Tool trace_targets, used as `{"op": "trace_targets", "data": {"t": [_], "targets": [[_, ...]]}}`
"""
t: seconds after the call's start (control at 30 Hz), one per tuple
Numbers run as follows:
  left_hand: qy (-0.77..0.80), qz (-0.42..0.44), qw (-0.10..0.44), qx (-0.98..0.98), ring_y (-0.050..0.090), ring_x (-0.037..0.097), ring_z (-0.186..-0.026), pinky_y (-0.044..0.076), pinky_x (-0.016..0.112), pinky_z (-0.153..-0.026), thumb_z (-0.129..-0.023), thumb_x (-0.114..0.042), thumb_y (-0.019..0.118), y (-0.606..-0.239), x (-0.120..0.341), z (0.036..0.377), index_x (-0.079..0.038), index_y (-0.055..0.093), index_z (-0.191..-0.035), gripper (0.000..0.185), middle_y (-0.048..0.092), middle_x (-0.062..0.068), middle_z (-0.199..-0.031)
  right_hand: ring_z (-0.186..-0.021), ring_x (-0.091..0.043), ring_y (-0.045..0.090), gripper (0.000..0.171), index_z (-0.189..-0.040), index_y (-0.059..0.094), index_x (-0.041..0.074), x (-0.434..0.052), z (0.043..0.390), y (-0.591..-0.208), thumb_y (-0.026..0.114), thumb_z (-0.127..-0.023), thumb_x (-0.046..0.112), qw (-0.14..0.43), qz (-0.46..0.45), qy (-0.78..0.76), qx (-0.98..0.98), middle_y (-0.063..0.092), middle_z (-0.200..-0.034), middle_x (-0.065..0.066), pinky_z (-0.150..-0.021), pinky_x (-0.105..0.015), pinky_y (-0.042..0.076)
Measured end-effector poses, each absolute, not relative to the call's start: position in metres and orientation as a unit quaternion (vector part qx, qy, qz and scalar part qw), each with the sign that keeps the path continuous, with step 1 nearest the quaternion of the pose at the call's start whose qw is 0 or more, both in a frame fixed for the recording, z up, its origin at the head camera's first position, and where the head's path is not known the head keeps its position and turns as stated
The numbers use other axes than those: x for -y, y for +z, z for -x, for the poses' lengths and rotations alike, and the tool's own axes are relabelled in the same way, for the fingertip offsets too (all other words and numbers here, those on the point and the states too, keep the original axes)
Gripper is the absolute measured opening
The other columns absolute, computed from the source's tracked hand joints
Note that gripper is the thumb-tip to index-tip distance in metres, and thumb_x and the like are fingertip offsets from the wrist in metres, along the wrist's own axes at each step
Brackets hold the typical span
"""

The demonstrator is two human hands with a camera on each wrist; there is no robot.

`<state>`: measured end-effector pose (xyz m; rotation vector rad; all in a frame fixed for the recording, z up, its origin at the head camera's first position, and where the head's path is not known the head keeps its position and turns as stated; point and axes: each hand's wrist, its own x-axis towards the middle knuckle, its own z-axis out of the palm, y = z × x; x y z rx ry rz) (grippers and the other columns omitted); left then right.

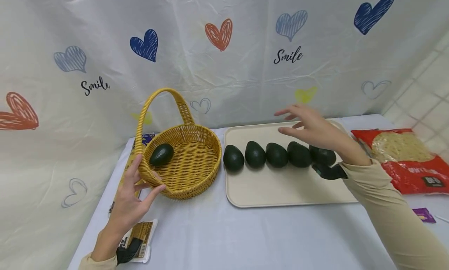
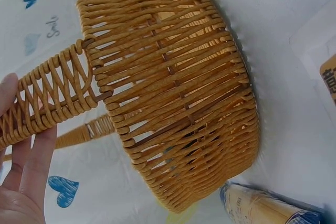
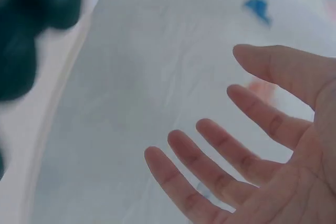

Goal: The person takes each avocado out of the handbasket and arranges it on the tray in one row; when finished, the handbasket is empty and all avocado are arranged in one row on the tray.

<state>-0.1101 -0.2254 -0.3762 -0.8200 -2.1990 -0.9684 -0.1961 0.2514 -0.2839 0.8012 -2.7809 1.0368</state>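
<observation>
My left hand (image 1: 129, 200) grips the handle (image 2: 55, 88) of a yellow woven basket (image 1: 207, 182) near its base, thumb on one side and fingers on the other. Inside the basket, at its left, lies one dark green avocado (image 1: 161, 154). Several more avocados (image 1: 255, 154) form a row across a cream tray (image 1: 266, 192) to the basket's right. Above the tray's back right part hovers my right hand (image 1: 317, 129), fingers spread and loosely bent, holding nothing. The right wrist view shows its bare palm (image 3: 310, 182). My right forearm partly covers the rightmost avocado.
Right of the tray lies a red and clear food bag (image 1: 407, 157), with a small purple packet (image 1: 423, 215) nearer. A brown and white packet (image 1: 144, 239) sits by my left wrist. A yellow and blue package (image 2: 262, 205) is partly behind the basket. A heart-printed sheet (image 1: 245, 79) hangs behind.
</observation>
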Motion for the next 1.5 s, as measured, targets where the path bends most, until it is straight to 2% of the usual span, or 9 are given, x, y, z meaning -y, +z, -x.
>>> {"op": "trace_targets", "data": {"t": [0.13, 0.3, 0.5, 0.67, 0.73, 0.97, 1.17, 1.37, 1.5], "targets": [[-0.365, 0.313, 0.291, 0.827, 0.054, -0.011, -0.121, 0.055, 0.008, -0.087, -0.101, -0.050, 0.064, -0.376, 0.226, 0.112, 0.011, 0.025, -0.159, 0.092, 0.057, 0.029, -0.122, -0.122, -0.037, 0.060, 0.040, -0.137, 0.063, 0.002, -0.193, 0.208, -0.275, 0.074, -0.100, 0.011, 0.023, -0.326, 0.317, 0.891, 0.057, -0.132, -0.018, -0.099, -0.054, 0.058], [-0.373, 0.323, 0.284, 0.822, 0.056, -0.009, -0.120, 0.056, 0.009, -0.086, -0.101, -0.045, 0.065, -0.375, 0.225, 0.114, 0.010, 0.025, -0.159, 0.090, 0.058, 0.029, -0.121, -0.120, -0.031, 0.058, 0.037, -0.135, 0.066, 0.007, -0.124, 0.225, -0.273, 0.073, -0.100, 0.014, -0.018, -0.395, 0.296, 0.870, 0.057, -0.132, -0.014, -0.096, -0.044, 0.058], [-0.376, 0.328, 0.289, 0.817, 0.060, -0.006, -0.113, 0.057, 0.011, -0.085, -0.101, -0.044, 0.066, -0.376, 0.226, 0.114, 0.012, 0.025, -0.158, 0.089, 0.064, 0.022, -0.113, -0.124, -0.025, 0.056, 0.035, -0.136, 0.066, 0.007, -0.052, 0.246, -0.286, 0.071, -0.102, 0.017, -0.062, -0.474, 0.256, 0.840, 0.058, -0.135, -0.011, -0.106, -0.038, 0.050], [-0.377, 0.331, 0.293, 0.814, 0.064, 0.003, -0.112, 0.058, 0.012, -0.085, -0.101, -0.044, 0.065, -0.376, 0.227, 0.117, 0.013, 0.026, -0.156, 0.089, 0.061, 0.023, -0.119, -0.129, -0.024, 0.055, 0.035, -0.136, 0.065, 0.005, -0.009, 0.262, -0.307, 0.070, -0.103, 0.015, -0.093, -0.501, 0.246, 0.824, 0.058, -0.136, -0.009, -0.111, -0.030, 0.046], [-0.377, 0.330, 0.288, 0.816, 0.067, 0.007, -0.109, 0.058, 0.012, -0.085, -0.101, -0.043, 0.065, -0.376, 0.228, 0.117, 0.012, 0.026, -0.157, 0.088, 0.061, 0.022, -0.119, -0.133, -0.024, 0.053, 0.035, -0.136, 0.065, 0.004, 0.005, 0.268, -0.316, 0.070, -0.102, 0.013, -0.101, -0.505, 0.245, 0.821, 0.057, -0.138, -0.008, -0.113, -0.027, 0.043], [-0.373, 0.330, 0.275, 0.822, 0.073, 0.025, -0.094, 0.058, 0.013, -0.086, -0.101, -0.039, 0.065, -0.377, 0.230, 0.115, 0.011, 0.023, -0.159, 0.087, 0.070, 0.016, -0.098, -0.141, -0.026, 0.048, 0.042, -0.142, 0.061, 0.002, 0.042, 0.284, -0.334, 0.070, -0.102, 0.009, -0.136, -0.510, 0.227, 0.818, 0.053, -0.148, -0.011, -0.119, -0.030, 0.040], [-0.373, 0.333, 0.269, 0.823, 0.073, 0.028, -0.089, 0.059, 0.015, -0.085, -0.102, -0.037, 0.066, -0.376, 0.231, 0.115, 0.012, 0.022, -0.158, 0.087, 0.072, 0.013, -0.096, -0.144, -0.023, 0.045, 0.049, -0.148, 0.055, 0.005, 0.065, 0.291, -0.346, 0.070, -0.102, 0.009, -0.150, -0.510, 0.192, 0.825, 0.051, -0.153, -0.010, -0.122, -0.030, 0.037], [-0.364, 0.337, 0.281, 0.822, 0.073, 0.031, -0.087, 0.060, 0.016, -0.082, -0.102, -0.040, 0.063, -0.376, 0.229, 0.116, 0.013, 0.023, -0.157, 0.086, 0.072, 0.013, -0.096, -0.146, -0.026, 0.039, 0.052, -0.149, 0.056, 0.013, 0.076, 0.289, -0.358, 0.072, -0.101, 0.010, -0.151, -0.495, 0.172, 0.838, 0.046, -0.154, -0.007, -0.123, -0.036, 0.035], [-0.358, 0.334, 0.289, 0.822, 0.073, 0.030, -0.088, 0.060, 0.014, -0.082, -0.102, -0.041, 0.063, -0.378, 0.230, 0.116, 0.013, 0.024, -0.157, 0.087, 0.072, 0.012, -0.095, -0.137, -0.024, 0.046, 0.050, -0.148, 0.059, 0.015, 0.076, 0.286, -0.362, 0.074, -0.100, 0.013, -0.160, -0.490, 0.151, 0.844, 0.049, -0.147, -0.008, -0.117, -0.034, 0.041]]}}
